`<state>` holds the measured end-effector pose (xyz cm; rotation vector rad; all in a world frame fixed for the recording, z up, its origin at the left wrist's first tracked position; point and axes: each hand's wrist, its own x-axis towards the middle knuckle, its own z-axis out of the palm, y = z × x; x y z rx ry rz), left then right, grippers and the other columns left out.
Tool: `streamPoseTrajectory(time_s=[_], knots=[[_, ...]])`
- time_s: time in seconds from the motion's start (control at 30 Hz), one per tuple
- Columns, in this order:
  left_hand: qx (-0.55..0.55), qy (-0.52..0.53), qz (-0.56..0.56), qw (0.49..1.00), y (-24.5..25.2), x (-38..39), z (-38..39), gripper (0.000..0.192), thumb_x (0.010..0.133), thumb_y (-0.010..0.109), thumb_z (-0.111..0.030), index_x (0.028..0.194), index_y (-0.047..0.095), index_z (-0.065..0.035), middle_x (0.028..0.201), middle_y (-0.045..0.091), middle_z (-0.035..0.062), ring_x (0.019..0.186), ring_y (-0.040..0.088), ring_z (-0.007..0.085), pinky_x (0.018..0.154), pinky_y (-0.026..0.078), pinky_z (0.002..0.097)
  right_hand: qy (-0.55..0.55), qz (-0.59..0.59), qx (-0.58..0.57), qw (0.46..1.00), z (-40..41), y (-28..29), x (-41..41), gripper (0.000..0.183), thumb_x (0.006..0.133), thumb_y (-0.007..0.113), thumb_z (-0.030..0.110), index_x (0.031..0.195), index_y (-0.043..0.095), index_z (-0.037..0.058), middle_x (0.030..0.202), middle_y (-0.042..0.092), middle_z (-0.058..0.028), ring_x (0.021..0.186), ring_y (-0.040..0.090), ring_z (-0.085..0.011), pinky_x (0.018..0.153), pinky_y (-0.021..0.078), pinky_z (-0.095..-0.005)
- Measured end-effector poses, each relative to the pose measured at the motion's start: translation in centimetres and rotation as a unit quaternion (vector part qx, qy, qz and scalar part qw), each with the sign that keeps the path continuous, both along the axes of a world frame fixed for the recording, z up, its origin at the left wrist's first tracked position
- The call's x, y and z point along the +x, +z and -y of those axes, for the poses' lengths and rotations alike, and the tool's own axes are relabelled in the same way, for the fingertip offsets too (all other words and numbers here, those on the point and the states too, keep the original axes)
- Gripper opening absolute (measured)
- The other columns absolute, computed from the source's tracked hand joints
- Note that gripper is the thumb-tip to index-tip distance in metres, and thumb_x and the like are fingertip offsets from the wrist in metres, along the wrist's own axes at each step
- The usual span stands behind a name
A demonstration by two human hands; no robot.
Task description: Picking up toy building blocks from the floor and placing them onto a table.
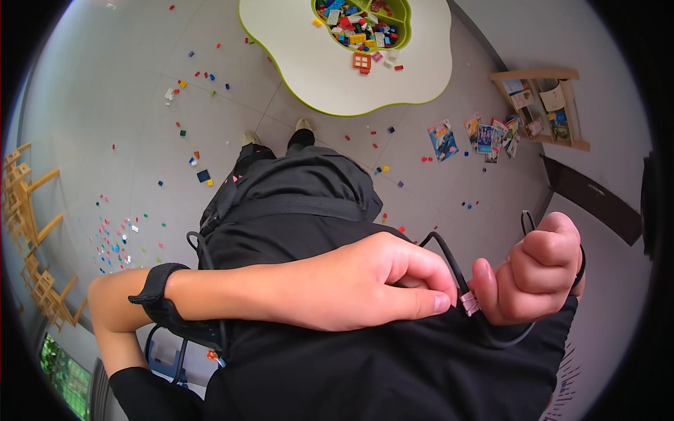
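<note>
My left hand [400,284] reaches across my black shirt, thumb and fingertips drawn together, with no object visible between them. Just beyond those fingertips is a pink clip [469,303] on a black cable [447,258]. My right hand [537,273] is curled into a fist, palm side up, its thumb beside the clip. Whether that thumb touches the clip is unclear. The cable loops below the right hand across the shirt. A black strap with a dark device [168,300] goes around my left forearm, and a thin black band [581,268] circles the right wrist.
A white table [337,89] with a green edge stands ahead, its green bin [408,31] holding toy bricks. Loose bricks [203,176] are scattered over the floor. Magazines [443,140] lie at right by a wooden bookrack [534,73]; wooden chairs [31,194] are at left.
</note>
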<state>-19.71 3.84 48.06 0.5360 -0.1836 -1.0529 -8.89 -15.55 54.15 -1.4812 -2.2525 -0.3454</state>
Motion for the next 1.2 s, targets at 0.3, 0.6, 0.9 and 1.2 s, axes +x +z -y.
streamPoseTrajectory(time_s=[0.3, 0.6, 0.9, 1.2], knots=[[0.204, 0.13, 0.216, 0.946, 0.6, 0.4, -0.4, 0.011, 0.087, 0.058, -0.005, 0.096, 0.06, 0.0011, 0.091, 0.063, 0.0116, 0.086, 0.061, 0.0233, 0.076, 0.048, 0.0305, -0.024, -0.111, -0.034, 0.993, -0.7, -2.0, 2.5, 0.013, 0.057, 0.063, -0.005, 0.064, 0.06, 0.0051, 0.06, 0.033, 0.0012, 0.047, 0.034, -0.0121, 0.044, 0.0248, -0.0258], [0.433, 0.274, 0.385, 0.768, 0.6, 0.6, -0.6, 0.028, 0.078, 0.067, -0.005, 0.103, 0.056, 0.0015, 0.096, 0.06, 0.0135, 0.086, 0.06, 0.0258, 0.078, 0.048, 0.0333, -0.014, -0.234, -0.134, 0.963, -0.5, -3.7, 5.9, 0.016, 0.073, 0.07, 0.012, 0.077, 0.061, 0.0004, 0.061, 0.038, -0.0012, 0.047, 0.039, -0.0141, 0.043, 0.0312, -0.0287], [0.354, 0.241, 0.273, 0.861, -1.0, 2.1, 0.5, 0.03, 0.088, 0.055, -0.003, 0.118, 0.052, 0.0009, 0.098, 0.062, 0.0115, 0.089, 0.062, 0.0188, 0.078, 0.048, 0.0293, -0.114, -0.466, -0.327, 0.814, 0.7, -3.7, 5.5, 0.032, 0.074, 0.075, 0.025, 0.099, 0.066, 0.0077, 0.074, 0.055, -0.0035, 0.058, 0.051, -0.0168, 0.053, 0.0428, -0.0284], [0.303, 0.26, 0.329, 0.856, -2.6, 1.9, 1.1, 0.017, 0.094, 0.048, -0.008, 0.105, 0.056, 0.0025, 0.084, 0.059, 0.0111, 0.072, 0.059, 0.019, 0.068, 0.047, 0.0282, -0.24, -0.394, -0.363, 0.809, 1.5, -1.6, 4.1, 0.026, 0.079, 0.068, 0.01, 0.105, 0.063, 0.0047, 0.085, 0.063, -0.0087, 0.069, 0.061, -0.0205, 0.062, 0.05, -0.0308]])
